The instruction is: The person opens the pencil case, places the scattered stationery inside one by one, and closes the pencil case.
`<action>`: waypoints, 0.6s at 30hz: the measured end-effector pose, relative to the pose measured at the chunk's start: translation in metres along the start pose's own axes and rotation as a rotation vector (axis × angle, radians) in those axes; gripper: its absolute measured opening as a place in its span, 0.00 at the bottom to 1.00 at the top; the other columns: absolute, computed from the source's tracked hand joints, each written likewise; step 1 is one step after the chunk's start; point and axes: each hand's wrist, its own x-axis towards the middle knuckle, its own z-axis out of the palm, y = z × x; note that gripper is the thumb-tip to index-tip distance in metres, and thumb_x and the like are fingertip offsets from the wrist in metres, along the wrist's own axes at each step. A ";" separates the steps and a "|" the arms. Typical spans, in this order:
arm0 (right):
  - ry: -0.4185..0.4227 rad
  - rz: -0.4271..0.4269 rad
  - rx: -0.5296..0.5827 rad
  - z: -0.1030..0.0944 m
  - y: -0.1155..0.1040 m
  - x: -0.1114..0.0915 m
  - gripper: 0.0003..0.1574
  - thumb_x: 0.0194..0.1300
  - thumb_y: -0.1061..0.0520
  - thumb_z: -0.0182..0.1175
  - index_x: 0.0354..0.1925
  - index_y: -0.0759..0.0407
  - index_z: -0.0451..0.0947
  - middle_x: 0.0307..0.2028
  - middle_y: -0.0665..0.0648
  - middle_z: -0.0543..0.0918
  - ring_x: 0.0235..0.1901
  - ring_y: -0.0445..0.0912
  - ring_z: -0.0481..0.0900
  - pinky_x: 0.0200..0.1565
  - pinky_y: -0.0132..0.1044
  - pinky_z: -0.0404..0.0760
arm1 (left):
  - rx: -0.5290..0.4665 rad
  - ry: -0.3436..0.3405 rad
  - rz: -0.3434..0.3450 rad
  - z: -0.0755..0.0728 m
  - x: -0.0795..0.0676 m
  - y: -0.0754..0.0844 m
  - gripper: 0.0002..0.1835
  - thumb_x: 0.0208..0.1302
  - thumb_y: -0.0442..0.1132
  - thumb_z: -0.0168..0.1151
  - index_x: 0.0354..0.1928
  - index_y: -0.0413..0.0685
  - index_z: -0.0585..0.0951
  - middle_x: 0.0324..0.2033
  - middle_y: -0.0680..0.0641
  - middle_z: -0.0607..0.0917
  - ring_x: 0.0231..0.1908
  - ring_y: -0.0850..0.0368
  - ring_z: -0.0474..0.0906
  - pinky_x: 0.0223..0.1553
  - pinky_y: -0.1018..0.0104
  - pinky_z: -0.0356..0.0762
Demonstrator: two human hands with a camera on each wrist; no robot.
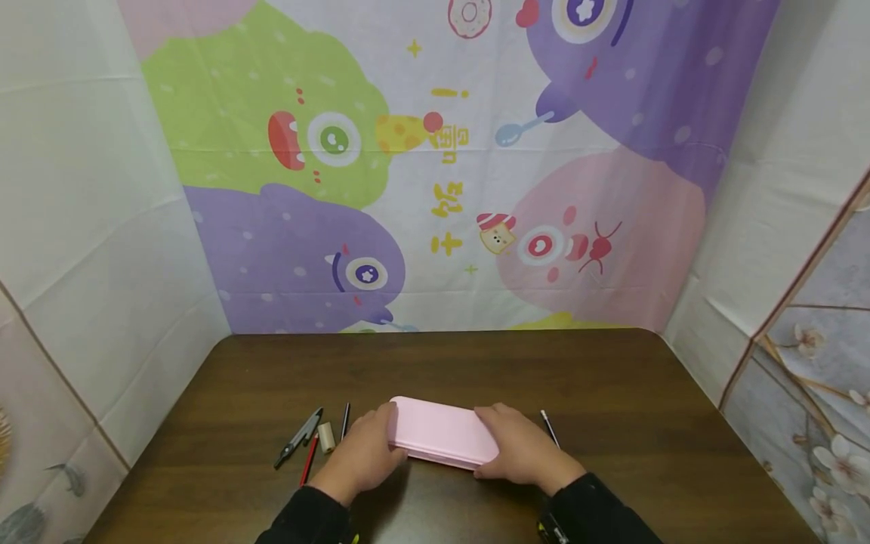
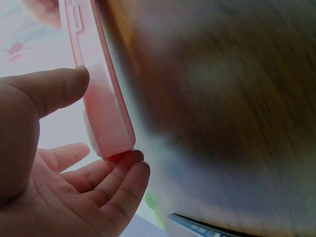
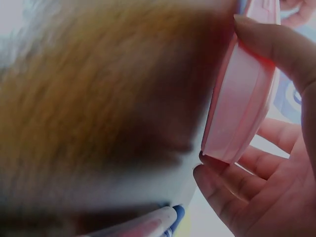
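Observation:
A closed pink pencil case (image 1: 443, 431) is held level between both hands, just above the table. My left hand (image 1: 370, 452) grips its left end, the thumb (image 2: 64, 89) pressed on the front side near the seam and the fingertips at the end edge. At the other end my right hand (image 1: 523, 447) holds it the same way, with the thumb (image 3: 261, 37) on the front side. A small moulded latch (image 2: 76, 19) shows on the front in the left wrist view. The case's lid is down, so its inside is hidden.
Left of the case lie a metal compass (image 1: 299, 438), a beige eraser (image 1: 327, 437), a red pencil (image 1: 309, 459) and a dark pen (image 1: 345, 420). A thin pen (image 1: 549, 428) lies beyond the right hand. Cloth hangs behind the brown table (image 1: 435, 363).

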 end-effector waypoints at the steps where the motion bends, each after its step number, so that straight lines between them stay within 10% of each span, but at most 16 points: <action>1: -0.001 -0.001 0.018 -0.001 0.001 -0.001 0.59 0.44 0.35 0.74 0.68 0.57 0.65 0.59 0.56 0.73 0.57 0.50 0.72 0.58 0.52 0.72 | -0.008 0.004 0.002 -0.001 -0.002 0.002 0.40 0.54 0.43 0.72 0.66 0.37 0.66 0.54 0.35 0.78 0.57 0.40 0.73 0.57 0.43 0.70; 18: 0.085 -0.055 0.231 -0.008 0.001 -0.043 0.54 0.45 0.33 0.73 0.66 0.51 0.68 0.60 0.46 0.73 0.59 0.45 0.70 0.57 0.51 0.71 | -0.415 0.090 -0.053 0.005 -0.036 -0.003 0.53 0.46 0.44 0.78 0.70 0.32 0.59 0.59 0.32 0.74 0.49 0.48 0.79 0.49 0.51 0.78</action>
